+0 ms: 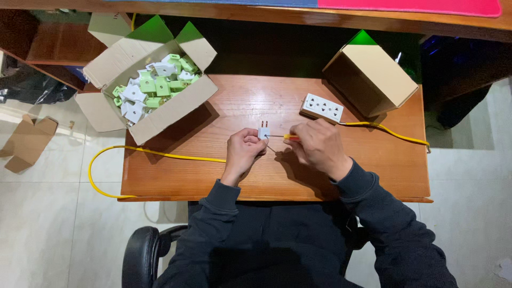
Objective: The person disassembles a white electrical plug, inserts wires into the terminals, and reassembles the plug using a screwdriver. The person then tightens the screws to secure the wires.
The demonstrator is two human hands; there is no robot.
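A small white two-pin plug [263, 132] was held above the middle of the wooden table [213, 176], pins pointing up and away from the person. The left hand [244, 151] was closed around the plug's body, with the fingertips pinching its lower sides. The right hand [319, 145] was closed around a screwdriver with a yellow handle [290, 137], whose thin shaft was directed at the plug's side face.

The plug was judged to be light, rigid and hard-shelled, with smooth plastic faces likely to slip under a loose pinch. A hold on the flat sides of the body, clear of the metal pins and of the screw face, was judged most secure. The pins were judged stiff but liable to bend if levered.

A white multi-socket block [322, 107] lay just beyond the right hand, with a yellow cable [160, 153] trailing across and off the table. An open carton of white and green plugs [152, 88] stood at the far left corner, and a closed cardboard box [373, 74] at the far right.
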